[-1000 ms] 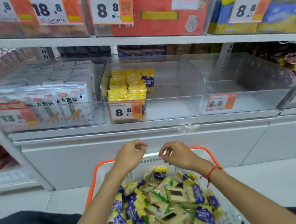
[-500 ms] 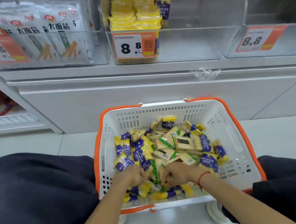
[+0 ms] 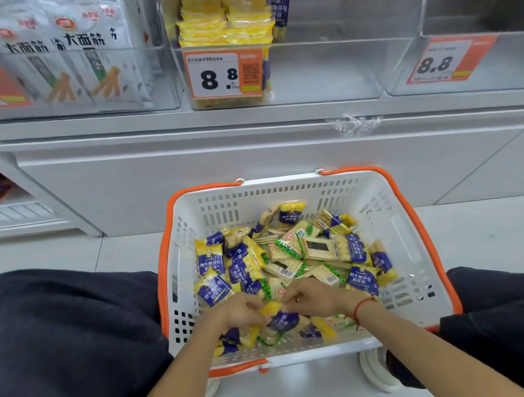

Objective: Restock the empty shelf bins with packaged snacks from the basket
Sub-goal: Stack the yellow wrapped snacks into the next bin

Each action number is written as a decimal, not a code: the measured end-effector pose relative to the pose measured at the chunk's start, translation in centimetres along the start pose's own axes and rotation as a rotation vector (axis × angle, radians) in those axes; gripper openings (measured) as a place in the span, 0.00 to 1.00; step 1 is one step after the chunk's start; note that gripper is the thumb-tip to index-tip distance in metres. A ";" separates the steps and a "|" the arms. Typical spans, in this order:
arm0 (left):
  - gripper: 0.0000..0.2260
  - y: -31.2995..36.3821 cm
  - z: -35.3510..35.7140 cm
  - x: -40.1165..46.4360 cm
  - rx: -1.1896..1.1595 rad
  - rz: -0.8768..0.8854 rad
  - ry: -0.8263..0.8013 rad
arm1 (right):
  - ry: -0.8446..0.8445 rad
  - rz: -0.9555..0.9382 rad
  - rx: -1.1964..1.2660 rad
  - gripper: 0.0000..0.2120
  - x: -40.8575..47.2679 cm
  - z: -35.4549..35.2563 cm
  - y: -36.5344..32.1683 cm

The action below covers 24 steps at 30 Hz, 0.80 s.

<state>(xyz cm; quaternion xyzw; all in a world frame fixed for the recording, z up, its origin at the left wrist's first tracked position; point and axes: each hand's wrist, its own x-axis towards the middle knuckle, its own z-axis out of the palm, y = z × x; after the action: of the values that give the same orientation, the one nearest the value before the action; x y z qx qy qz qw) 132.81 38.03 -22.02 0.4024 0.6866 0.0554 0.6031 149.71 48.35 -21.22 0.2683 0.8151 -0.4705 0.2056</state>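
Snack packets (image 3: 214,292), blue and yellow with Chinese print, filled the white orange-rimmed basket (image 3: 398,248). Near its front edge the left hand (image 3: 240,313) and right hand (image 3: 316,297), fingers curled, pinched one yellow-and-blue packet (image 3: 277,314) between them. On the shelf, price tags (image 3: 225,76) read 8.8; white bags (image 3: 88,64) read 大面筋.
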 end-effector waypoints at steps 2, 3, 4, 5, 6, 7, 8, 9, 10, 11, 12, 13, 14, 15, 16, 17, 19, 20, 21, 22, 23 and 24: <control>0.19 0.5 -0.8 -0.7 -0.283 0.010 0.060 | 0.039 0.063 0.269 0.11 -0.7 -1.3 -0.2; 0.19 0.8 -1.1 -0.7 -0.407 0.007 0.074 | 0.046 0.099 0.415 0.12 -1.0 -1.8 -0.2; 0.18 1.4 -1.4 -1.2 -0.519 0.001 0.091 | 0.047 0.134 0.551 0.14 -1.2 -2.2 -0.3; 0.17 1.7 -1.6 -1.3 -0.584 0.000 0.088 | 0.055 0.160 0.662 0.14 -1.5 -2.5 -0.5; 0.13 2.3 -1.6 -1.5 -0.616 0.011 0.085 | 0.077 0.174 0.751 0.13 -1.6 -2.6 -0.8; 0.09 2.7 -1.6 -1.5 -0.607 0.020 0.075 | 0.110 0.165 0.816 0.13 -1.6 -2.6 -1.1; 0.07 3.3 -1.5 -1.8 -0.597 0.034 0.076 | 0.145 0.154 0.863 0.13 -1.4 -2.5 -1.3; 0.08 3.6 -1.4 -1.7 -0.582 0.049 0.098 | 0.179 0.144 0.894 0.14 -1.3 -2.7 -1.7; 0.11 3.9 -1.4 -1.7 -0.574 0.061 0.144 | 0.213 0.150 0.904 0.15 -1.1 -3.0 -1.9; 0.13 4.0 -1.4 -1.4 -0.577 0.061 0.189 | 0.244 0.164 0.890 0.15 -1.0 -3.4 -2.1; 0.14 4.2 -1.4 -1.4 -0.589 0.062 0.238 | 0.276 0.186 0.823 0.14 -0.9 -3.8 -2.1; 0.15 4.2 -1.5 -1.4 -0.607 0.051 0.275 | 0.307 0.210 0.668 0.11 -1.0 -4.1 -2.1; 0.18 4.1 -1.5 -1.4 -0.631 0.038 0.306 | 0.320 0.229 0.419 0.07 -1.3 -4.3 -1.9; 0.21 3.9 -1.4 -1.2 -0.653 0.019 0.324 | 0.285 0.248 0.138 0.04 -1.6 -4.3 -1.6; 0.22 3.8 -1.3 -1.2 -0.671 0.007 0.345 | 0.199 0.275 -0.106 0.04 -2.0 -4.0 -1.4; 0.19 3.6 -1.2 -1.2 -0.692 0.000 0.354 | 0.090 0.309 -0.296 0.08 -2.4 -3.4 -1.4; 0.10 3.2 -1.0 -1.0 -0.740 -0.022 0.355 | -0.055 0.382 -0.575 0.20 -2.7 -1.7 -1.3; 0.11 3.1 -1.0 -0.9 -0.756 -0.029 0.352 | -0.064 0.390 -0.686 0.24 -2.8 -1.0 -1.2; 0.13 3.0 -1.0 -0.8 -0.759 -0.033 0.347 | -0.040 0.374 -0.760 0.25 -2.7 -0.5 -1.1; 0.15 3.2 -1.0 -0.9 -0.749 -0.030 0.346 | -0.004 0.356 -0.801 0.25 -2.6 -0.2 -1.1; 0.17 3.2 -1.1 -0.8 -0.739 -0.023 0.345 | 0.030 0.343 -0.816 0.24 -2.5 0.0 -1.0; 0.19 3.3 -1.1 -0.8 -0.734 -0.021 0.345 | 0.051 0.333 -0.812 0.22 -2.4 0.1 -0.9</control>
<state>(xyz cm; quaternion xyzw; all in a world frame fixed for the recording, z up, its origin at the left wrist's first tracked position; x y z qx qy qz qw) 133.38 40.17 -19.24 0.1381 0.7164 0.3572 0.5831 150.98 47.32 -19.23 0.3051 0.8842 -0.0658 0.3474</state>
